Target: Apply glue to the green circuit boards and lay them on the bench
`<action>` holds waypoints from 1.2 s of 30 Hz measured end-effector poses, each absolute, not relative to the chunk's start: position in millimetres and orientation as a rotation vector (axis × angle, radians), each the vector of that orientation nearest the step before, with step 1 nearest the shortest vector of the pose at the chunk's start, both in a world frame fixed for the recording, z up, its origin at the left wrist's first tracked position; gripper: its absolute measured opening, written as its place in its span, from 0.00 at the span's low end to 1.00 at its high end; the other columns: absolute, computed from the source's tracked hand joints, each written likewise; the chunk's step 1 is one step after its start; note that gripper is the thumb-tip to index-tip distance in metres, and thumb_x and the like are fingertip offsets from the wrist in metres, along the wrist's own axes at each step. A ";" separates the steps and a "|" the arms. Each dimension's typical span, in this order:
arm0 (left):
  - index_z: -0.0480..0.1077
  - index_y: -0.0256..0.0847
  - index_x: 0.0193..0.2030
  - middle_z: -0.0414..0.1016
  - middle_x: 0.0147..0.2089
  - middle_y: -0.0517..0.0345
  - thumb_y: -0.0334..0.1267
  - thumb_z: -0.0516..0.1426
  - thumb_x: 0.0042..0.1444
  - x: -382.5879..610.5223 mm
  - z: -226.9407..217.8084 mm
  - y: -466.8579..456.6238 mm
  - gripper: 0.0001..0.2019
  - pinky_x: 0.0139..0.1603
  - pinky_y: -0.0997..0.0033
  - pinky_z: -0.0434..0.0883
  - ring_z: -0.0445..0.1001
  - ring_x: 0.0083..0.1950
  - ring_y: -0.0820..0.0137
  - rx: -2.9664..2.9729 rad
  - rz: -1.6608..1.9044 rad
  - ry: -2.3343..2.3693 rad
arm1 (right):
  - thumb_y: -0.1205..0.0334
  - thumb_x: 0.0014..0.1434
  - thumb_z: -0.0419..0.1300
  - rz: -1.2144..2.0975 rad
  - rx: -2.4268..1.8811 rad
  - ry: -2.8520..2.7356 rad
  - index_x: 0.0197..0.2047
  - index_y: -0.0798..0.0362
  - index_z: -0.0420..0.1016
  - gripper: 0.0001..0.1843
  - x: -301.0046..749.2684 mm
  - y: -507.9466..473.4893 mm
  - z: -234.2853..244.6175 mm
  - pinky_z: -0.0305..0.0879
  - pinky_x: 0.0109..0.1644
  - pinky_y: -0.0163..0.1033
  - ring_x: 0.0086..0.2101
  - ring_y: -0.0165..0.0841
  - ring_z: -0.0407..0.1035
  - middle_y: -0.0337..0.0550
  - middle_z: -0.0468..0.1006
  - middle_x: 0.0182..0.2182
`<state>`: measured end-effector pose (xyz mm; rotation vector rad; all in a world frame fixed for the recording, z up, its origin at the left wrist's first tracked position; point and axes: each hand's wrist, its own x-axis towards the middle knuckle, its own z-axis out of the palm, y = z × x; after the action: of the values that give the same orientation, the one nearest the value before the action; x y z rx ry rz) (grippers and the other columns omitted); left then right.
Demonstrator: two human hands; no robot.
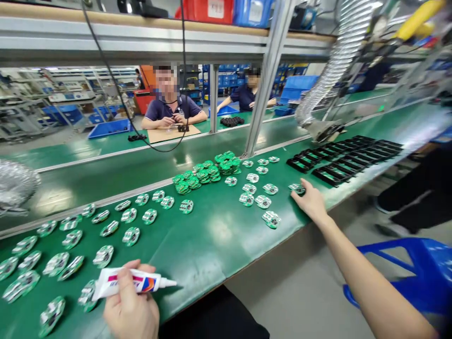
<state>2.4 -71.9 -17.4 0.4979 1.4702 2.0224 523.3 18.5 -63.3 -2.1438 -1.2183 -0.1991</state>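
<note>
In my left hand (132, 303), near the bottom of the view, lies a white glue tube (141, 282) with a thin nozzle aimed to the right. My fingers are wrapped round it above the green bench. Out to the right, my right hand (312, 202) pinches a small round green circuit board (296, 189) between thumb and fingers at the bench surface. Nearby on its left are several similar boards (263, 201) lying loose. More loose boards (131, 236) cover the left part of the bench, and one circuit board (87, 295) is partly behind the tube.
Stacked green boards (206, 172) stand along the bench's back edge. Rows of black frames (344, 165) lie at the right, under a silver duct (323, 70). A metal post (266, 80) rises behind the bench. A blue stool (406, 268) stands on the floor. Two people sit opposite.
</note>
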 end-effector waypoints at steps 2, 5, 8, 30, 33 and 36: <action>0.78 0.37 0.37 0.79 0.24 0.56 0.65 0.72 0.44 2.6 -20.2 -74.2 0.31 0.20 0.76 0.70 0.72 0.22 0.70 0.519 2.001 1.458 | 0.58 0.57 0.64 -0.201 -2.114 -1.240 0.66 0.66 0.73 0.35 525.7 19.5 -65.3 0.71 0.58 0.57 0.55 0.58 0.76 0.72 0.80 0.56; 0.77 0.36 0.39 0.79 0.25 0.56 0.64 0.70 0.49 2.7 -22.9 -77.2 0.29 0.18 0.79 0.63 0.65 0.18 0.76 0.524 1.959 1.443 | 0.60 0.61 0.65 -0.272 -2.029 -1.253 0.65 0.67 0.73 0.32 522.3 17.2 -61.4 0.67 0.64 0.58 0.65 0.60 0.68 0.80 0.73 0.63; 0.77 0.36 0.40 0.79 0.24 0.55 0.64 0.69 0.52 4.0 -23.3 -79.4 0.29 0.18 0.80 0.58 0.60 0.17 0.79 0.508 1.945 1.435 | 0.61 0.64 0.64 -0.380 -1.908 -1.255 0.67 0.65 0.72 0.30 491.7 15.6 -46.9 0.59 0.71 0.59 0.68 0.59 0.64 0.79 0.71 0.64; 0.73 0.38 0.40 0.76 0.25 0.58 0.66 0.63 0.59 -5.7 -32.1 -105.3 0.28 0.25 0.75 0.64 0.69 0.23 0.74 0.411 2.000 1.277 | 0.37 0.68 0.54 0.237 -1.132 -2.238 0.59 0.55 0.80 0.33 214.0 103.5 -74.5 0.75 0.47 0.55 0.39 0.50 0.78 0.53 0.83 0.37; 0.74 0.38 0.41 0.76 0.25 0.58 0.65 0.63 0.60 -4.7 -25.6 -106.1 0.27 0.24 0.75 0.63 0.69 0.21 0.74 0.443 2.024 1.309 | 0.42 0.68 0.57 0.121 -1.182 -2.253 0.64 0.55 0.76 0.31 208.5 81.7 -65.5 0.72 0.50 0.55 0.43 0.51 0.78 0.55 0.84 0.43; 0.74 0.38 0.41 0.77 0.26 0.58 0.65 0.64 0.59 -7.3 -21.3 -105.1 0.27 0.24 0.75 0.64 0.70 0.22 0.74 0.466 2.038 1.343 | 0.45 0.66 0.62 -0.001 -1.377 -2.244 0.67 0.58 0.72 0.34 190.5 66.9 -52.3 0.71 0.53 0.55 0.51 0.55 0.76 0.61 0.82 0.52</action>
<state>-7.3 -105.1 -21.3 0.4656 1.3431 2.0379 190.5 66.9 -52.3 -1.3773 -2.2438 -0.0013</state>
